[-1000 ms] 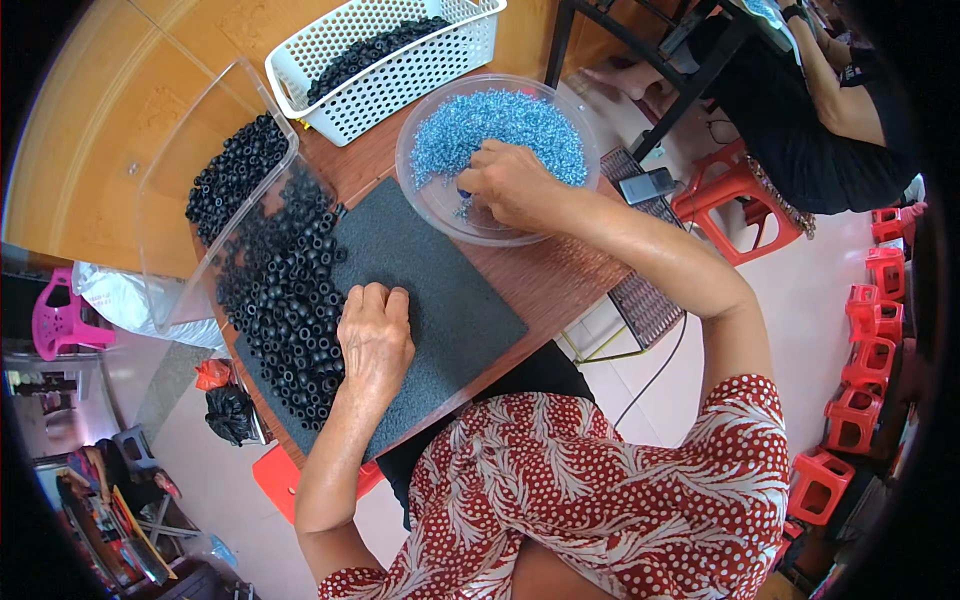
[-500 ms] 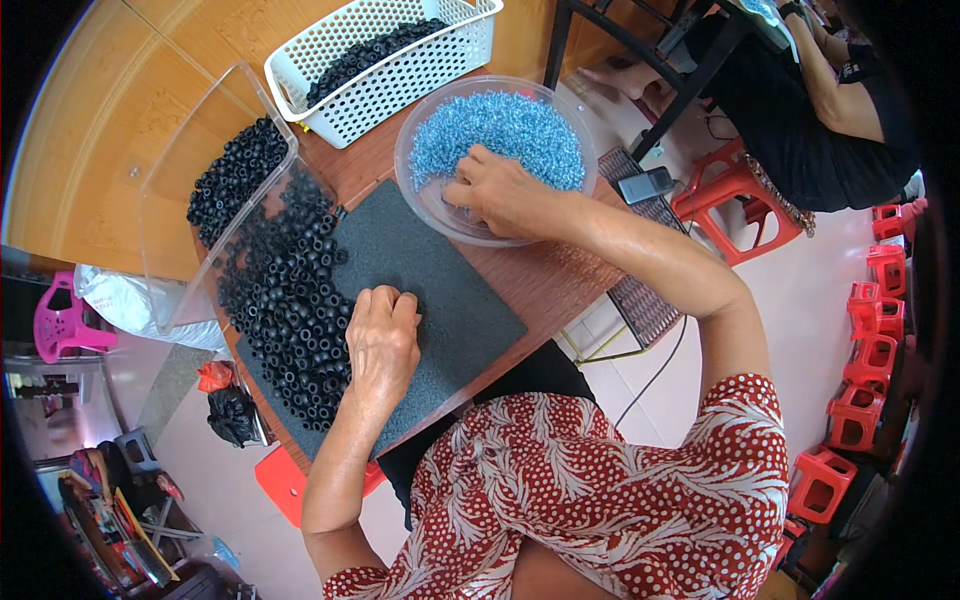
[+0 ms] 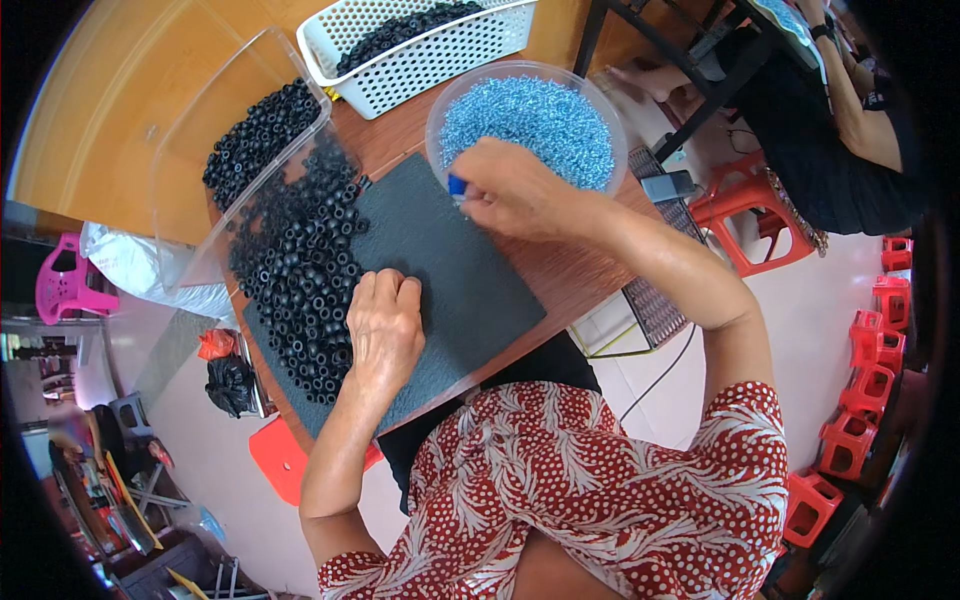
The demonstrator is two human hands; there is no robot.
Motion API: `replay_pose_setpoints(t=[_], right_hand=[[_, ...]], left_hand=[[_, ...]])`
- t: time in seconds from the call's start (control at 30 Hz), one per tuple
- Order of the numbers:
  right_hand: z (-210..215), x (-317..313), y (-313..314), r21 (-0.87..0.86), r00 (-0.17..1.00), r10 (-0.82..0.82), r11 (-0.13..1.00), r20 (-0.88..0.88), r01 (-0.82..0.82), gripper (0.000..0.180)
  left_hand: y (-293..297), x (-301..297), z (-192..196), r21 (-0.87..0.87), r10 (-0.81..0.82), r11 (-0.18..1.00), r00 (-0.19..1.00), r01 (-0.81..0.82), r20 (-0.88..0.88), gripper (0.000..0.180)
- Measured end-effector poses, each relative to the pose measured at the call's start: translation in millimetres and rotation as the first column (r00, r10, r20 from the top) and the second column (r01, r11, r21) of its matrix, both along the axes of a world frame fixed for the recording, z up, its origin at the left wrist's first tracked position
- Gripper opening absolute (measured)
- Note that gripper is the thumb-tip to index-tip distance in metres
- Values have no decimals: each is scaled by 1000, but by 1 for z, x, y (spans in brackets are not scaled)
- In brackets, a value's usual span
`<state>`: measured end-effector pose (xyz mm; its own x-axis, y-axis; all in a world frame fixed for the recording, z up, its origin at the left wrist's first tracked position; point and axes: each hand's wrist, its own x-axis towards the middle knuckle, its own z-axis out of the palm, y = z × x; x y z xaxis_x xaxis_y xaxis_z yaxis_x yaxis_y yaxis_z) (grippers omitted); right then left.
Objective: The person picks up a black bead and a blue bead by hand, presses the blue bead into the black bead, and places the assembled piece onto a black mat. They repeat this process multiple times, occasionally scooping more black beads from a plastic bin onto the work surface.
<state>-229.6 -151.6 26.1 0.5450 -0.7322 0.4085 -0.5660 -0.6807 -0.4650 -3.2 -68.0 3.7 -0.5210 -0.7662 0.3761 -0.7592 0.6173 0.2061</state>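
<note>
A dark grey mat [image 3: 450, 270] lies on a wooden table [image 3: 560, 280]. A heap of black rubber rings [image 3: 300, 260] covers the mat's left part. My left hand [image 3: 383, 325] rests flat on the mat, fingertips at the edge of the rings. My right hand [image 3: 510, 188] hovers at the near rim of a clear bowl [image 3: 448, 105] filled with small pale blue pieces [image 3: 540, 115]. Its fingers are pinched on a small blue piece [image 3: 456, 185] above the mat's far corner.
A clear plastic bin [image 3: 200, 130] tipped on its side holds more black rings. A white lattice basket [image 3: 430, 50] of black parts stands at the back. Another person sits at the upper right by a dark table. Red stools [image 3: 860, 390] stand on the floor to the right.
My right hand has drawn back out of the bowl toward the mat, now holding a small blue piece. My left hand stays on the mat.
</note>
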Motion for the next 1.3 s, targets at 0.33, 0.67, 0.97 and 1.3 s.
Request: replay_pose_setpoints(t=[0.33,0.67,0.97,1.3], right_hand=[[-13,29,9,-43,995,64,997,-74,-67,22],[-23,22,42,-177,971,77,977,-226,-119,32],[-33,22,63,-227,998,7,974,54,5,23],[-44,24,73,-191,992,-97,975,86,112,20]], left_hand=[[6,8,-4,-7,30,1000,994,-31,-108,25],[-3,8,4,25,49,999,981,-45,-188,20],[-65,-12,-4,31,-30,999,979,37,-200,29],[-66,1,-4,-80,-19,997,996,13,-82,22]])
